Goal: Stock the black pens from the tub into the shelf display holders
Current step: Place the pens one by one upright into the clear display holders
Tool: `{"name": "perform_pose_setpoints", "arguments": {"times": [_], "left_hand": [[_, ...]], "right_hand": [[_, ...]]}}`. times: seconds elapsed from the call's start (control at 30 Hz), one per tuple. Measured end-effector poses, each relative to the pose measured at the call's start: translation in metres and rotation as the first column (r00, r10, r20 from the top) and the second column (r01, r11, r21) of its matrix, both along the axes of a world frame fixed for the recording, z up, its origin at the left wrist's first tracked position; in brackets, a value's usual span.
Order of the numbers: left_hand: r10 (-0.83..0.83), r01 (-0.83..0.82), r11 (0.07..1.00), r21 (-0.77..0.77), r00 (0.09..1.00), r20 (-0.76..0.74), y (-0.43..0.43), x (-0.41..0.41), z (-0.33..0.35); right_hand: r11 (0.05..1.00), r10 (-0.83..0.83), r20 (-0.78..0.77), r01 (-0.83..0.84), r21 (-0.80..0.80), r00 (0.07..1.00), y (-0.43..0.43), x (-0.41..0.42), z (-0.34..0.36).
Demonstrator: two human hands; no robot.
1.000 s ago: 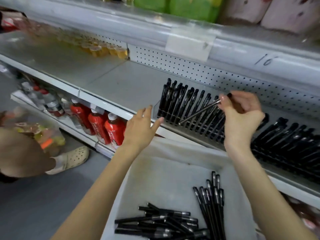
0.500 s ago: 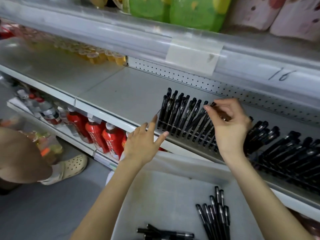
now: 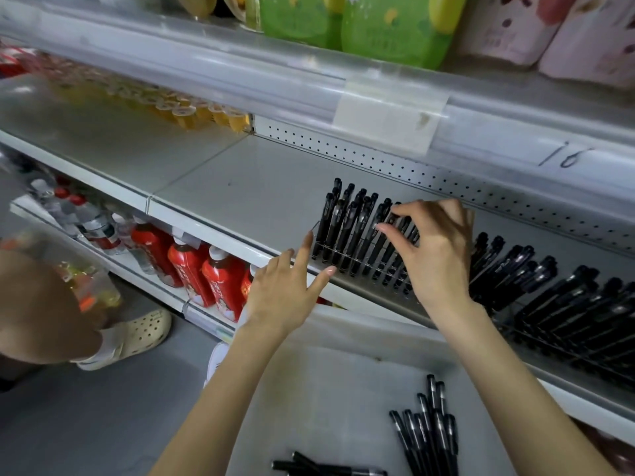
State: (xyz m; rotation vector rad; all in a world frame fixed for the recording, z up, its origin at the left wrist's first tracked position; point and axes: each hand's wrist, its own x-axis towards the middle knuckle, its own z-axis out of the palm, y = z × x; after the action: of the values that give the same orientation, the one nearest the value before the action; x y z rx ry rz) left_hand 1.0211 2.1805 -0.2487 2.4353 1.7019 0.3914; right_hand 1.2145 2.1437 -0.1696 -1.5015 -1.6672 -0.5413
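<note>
Black pens [image 3: 347,225] stand in rows in a wire display holder [image 3: 338,254] on the grey shelf [image 3: 261,197]. My right hand [image 3: 436,252] reaches over this holder, thumb and index finger pinching the top of one black pen [image 3: 390,218] that sits among the others. My left hand [image 3: 285,290] is open with fingers spread, its index fingertip at the holder's left corner. More black pens [image 3: 567,304] fill a second holder to the right. Below, the white tub [image 3: 326,389] holds a bundle of loose pens [image 3: 429,431] and a few more pens [image 3: 326,470] at its near edge.
Red bottles [image 3: 192,266] line the lower shelf at left. Another person's foot in a cream clog [image 3: 137,334] stands on the floor there. Green packs [image 3: 360,25] sit on the upper shelf, and small yellow cups [image 3: 192,111] at the back left.
My right hand has lowered the pen it carried from above the holder into the rows. My left hand moved a little toward the holder's corner. The view shifted upward.
</note>
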Motion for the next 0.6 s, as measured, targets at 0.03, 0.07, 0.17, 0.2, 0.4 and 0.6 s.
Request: {"name": "perform_pose_setpoints", "arguments": {"times": [0.03,0.07,0.17,0.2,0.4,0.6], "left_hand": [[0.001,-0.001,1.000,0.000,1.000,-0.002,0.000,0.000,0.000],[0.002,-0.002,1.000,-0.001,1.000,-0.004,0.000,0.001,0.000],[0.008,-0.008,1.000,0.007,1.000,-0.009,0.000,0.002,0.000],[0.010,-0.010,1.000,0.008,1.000,-0.011,0.000,0.001,0.000],[0.011,-0.011,1.000,0.005,1.000,-0.019,0.000,0.002,0.002],[0.007,-0.008,1.000,0.021,0.999,0.044,-0.006,0.001,0.012]], "right_hand": [[1.000,0.014,0.002,-0.014,-0.015,1.000,0.001,0.002,0.001],[0.999,0.030,-0.002,-0.030,-0.038,1.000,0.001,0.003,0.002],[0.995,0.041,0.024,-0.039,-0.094,0.999,0.001,0.004,0.000],[0.995,0.033,0.043,-0.029,-0.096,0.999,0.000,0.005,-0.001],[0.994,-0.047,0.104,0.056,-0.090,0.993,0.000,0.006,-0.005],[0.984,-0.039,-0.002,0.038,-0.174,0.999,-0.018,-0.001,0.007]]}}
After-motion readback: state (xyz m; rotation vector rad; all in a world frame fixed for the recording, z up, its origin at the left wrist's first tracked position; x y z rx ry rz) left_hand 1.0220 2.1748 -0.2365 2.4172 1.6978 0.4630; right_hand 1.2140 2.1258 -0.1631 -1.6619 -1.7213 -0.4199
